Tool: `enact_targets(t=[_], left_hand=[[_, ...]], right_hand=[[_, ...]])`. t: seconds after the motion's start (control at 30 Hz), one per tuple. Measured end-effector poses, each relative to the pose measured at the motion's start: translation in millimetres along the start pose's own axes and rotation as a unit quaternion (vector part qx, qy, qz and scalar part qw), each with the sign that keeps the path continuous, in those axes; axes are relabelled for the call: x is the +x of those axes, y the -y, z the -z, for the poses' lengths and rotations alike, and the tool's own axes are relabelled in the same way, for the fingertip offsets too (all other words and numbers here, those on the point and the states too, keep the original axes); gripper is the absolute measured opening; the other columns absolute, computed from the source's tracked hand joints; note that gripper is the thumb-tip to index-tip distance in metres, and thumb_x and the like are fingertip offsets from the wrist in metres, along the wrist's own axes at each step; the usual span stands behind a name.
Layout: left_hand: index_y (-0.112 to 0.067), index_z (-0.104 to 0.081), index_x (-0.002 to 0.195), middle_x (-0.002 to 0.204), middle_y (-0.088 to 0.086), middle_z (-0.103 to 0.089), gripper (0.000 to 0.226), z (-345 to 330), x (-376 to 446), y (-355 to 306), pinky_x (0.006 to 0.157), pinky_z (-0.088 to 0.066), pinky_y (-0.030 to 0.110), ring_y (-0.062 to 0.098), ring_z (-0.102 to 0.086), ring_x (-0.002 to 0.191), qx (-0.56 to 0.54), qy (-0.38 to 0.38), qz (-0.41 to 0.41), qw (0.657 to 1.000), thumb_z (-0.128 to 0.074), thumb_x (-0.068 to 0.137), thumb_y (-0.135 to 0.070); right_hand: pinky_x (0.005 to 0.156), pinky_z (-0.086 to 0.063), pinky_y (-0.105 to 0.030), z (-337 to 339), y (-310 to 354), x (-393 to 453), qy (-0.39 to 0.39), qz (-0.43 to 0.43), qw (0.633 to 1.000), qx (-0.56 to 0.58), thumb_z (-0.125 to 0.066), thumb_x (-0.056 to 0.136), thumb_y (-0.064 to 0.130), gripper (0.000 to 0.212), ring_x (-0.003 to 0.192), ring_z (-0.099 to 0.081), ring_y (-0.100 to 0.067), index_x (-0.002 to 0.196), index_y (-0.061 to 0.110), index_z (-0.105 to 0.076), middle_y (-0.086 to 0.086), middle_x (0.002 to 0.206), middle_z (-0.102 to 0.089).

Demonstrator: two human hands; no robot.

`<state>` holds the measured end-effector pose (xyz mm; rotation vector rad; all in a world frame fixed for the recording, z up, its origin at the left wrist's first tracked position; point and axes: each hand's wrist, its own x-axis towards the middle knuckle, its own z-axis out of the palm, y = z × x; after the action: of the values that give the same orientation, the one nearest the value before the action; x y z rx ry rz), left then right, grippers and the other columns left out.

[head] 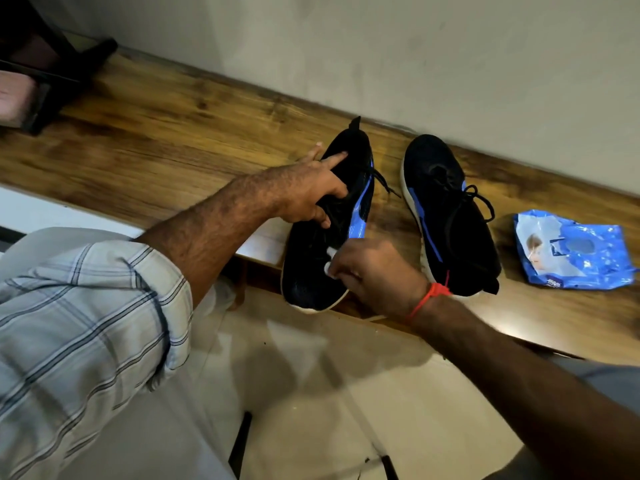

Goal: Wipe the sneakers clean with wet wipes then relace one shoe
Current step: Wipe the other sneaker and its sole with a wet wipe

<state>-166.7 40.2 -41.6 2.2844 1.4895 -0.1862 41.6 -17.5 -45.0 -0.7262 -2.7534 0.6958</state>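
Left hand [311,188] gripping, forefinger extended; right hand [374,271] curled, apparently pinching.

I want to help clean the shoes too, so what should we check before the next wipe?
1. Shoe held steady: ok. The left hand grips the near sneaker over its laces.
2. Wipe in hand: ok. The right hand pinches a white wet wipe against the sneaker's toe side.
3. Sneaker safely on the wooden shelf: not ok. Its toe hangs over the front edge.
4. More wipes close by: ok. The blue wipes pack lies to the right of the other sneaker.
5. Wipe still clean enough: cannot tell, most of it is hidden by the fingers.
6. Other sneaker's laces: ok, threaded, with loose ends.
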Motion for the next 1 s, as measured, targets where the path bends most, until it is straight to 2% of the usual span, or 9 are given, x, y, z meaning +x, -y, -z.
enact_targets(t=[0.1,0.23,0.3,0.47,0.57,0.63,0.77,0.9,1.0], left_hand=[[-0.039,-0.046,0.092,0.158,0.015,-0.039,0.034,1,1,-1,0.124,0.015,0.05,0.028,0.007,0.157,0.007,0.0,-0.007,1.0,-0.078,0.085,-0.03],[-0.04,-0.051,0.097,0.164,0.011,-0.029,0.029,2,0,-1,0.126,0.011,0.048,0.025,0.011,0.156,-0.01,-0.002,-0.007,1.0,-0.077,0.086,-0.032],[-0.035,-0.057,0.1,0.161,0.011,-0.034,0.025,1,-1,-1,0.125,0.013,0.046,0.021,0.01,0.157,-0.011,-0.004,-0.009,1.0,-0.077,0.087,-0.029],[-0.038,-0.048,0.091,0.158,0.012,-0.039,0.032,-3,2,-2,0.124,0.015,0.047,0.023,0.007,0.157,0.008,-0.01,-0.013,1.0,-0.078,0.086,-0.028],[-0.048,-0.051,0.084,0.16,0.008,-0.036,0.031,-7,4,5,0.126,0.001,0.056,0.029,0.006,0.157,-0.017,0.007,0.0,1.0,-0.08,0.082,-0.038],[-0.058,-0.05,0.082,0.161,0.005,-0.036,0.036,-10,5,7,0.124,-0.008,0.061,0.033,0.004,0.157,-0.036,0.006,0.004,0.999,-0.081,0.079,-0.042],[-0.04,-0.06,0.096,0.157,0.013,-0.041,0.024,-7,7,0,0.125,0.011,0.045,0.025,0.006,0.157,-0.018,-0.015,-0.018,1.0,-0.079,0.084,-0.03],[-0.07,-0.048,0.085,0.162,0.005,-0.034,0.046,-9,5,5,0.125,-0.007,0.06,0.031,0.006,0.157,-0.065,0.009,-0.007,0.998,-0.082,0.08,-0.04],[-0.049,-0.058,0.096,0.159,0.011,-0.038,0.031,-10,7,3,0.126,0.004,0.051,0.029,0.006,0.157,-0.051,-0.012,-0.008,0.999,-0.081,0.082,-0.033]], right_hand=[[0.068,-0.044,-0.027,-10,15,-3,0.075,0.056,0.995,0.035,-0.063,0.081,0.007,0.011,0.07,-0.064,-0.026,0.074,0.008,-0.071,-0.008,0.076,-0.066],[0.064,-0.046,-0.036,11,-22,8,-0.066,-0.035,0.996,-0.053,-0.064,0.085,0.007,0.013,0.067,-0.06,-0.032,0.072,0.003,-0.066,-0.013,0.073,-0.059],[0.063,-0.048,-0.036,14,-25,7,-0.081,-0.054,0.993,-0.06,-0.066,0.083,0.004,0.009,0.069,-0.061,-0.031,0.075,0.004,-0.067,-0.012,0.075,-0.06],[0.065,-0.041,-0.028,-15,15,1,0.06,0.058,0.996,0.025,-0.063,0.081,-0.001,0.014,0.065,-0.061,-0.029,0.069,0.006,-0.066,-0.011,0.071,-0.061],[0.063,-0.047,-0.034,1,-19,8,-0.022,-0.008,0.999,-0.038,-0.059,0.083,0.009,0.018,0.064,-0.062,-0.032,0.067,0.004,-0.066,-0.012,0.069,-0.061],[0.063,-0.052,-0.039,5,-21,8,-0.023,-0.033,0.997,-0.061,-0.059,0.08,0.009,0.014,0.067,-0.063,-0.033,0.07,0.005,-0.068,-0.012,0.071,-0.063],[0.062,-0.046,-0.034,-9,5,5,0.074,0.026,0.997,-0.028,-0.054,0.073,0.004,0.013,0.062,-0.06,-0.031,0.066,0.009,-0.063,-0.008,0.065,-0.061],[0.068,-0.05,-0.041,5,-20,6,0.006,-0.053,0.995,-0.079,-0.061,0.085,0.011,0.013,0.073,-0.06,-0.035,0.075,0.007,-0.067,-0.013,0.072,-0.067],[0.071,-0.049,-0.039,-2,3,5,0.096,-0.023,0.994,-0.044,-0.055,0.081,0.012,0.013,0.075,-0.062,-0.033,0.077,0.009,-0.067,-0.01,0.076,-0.068]])
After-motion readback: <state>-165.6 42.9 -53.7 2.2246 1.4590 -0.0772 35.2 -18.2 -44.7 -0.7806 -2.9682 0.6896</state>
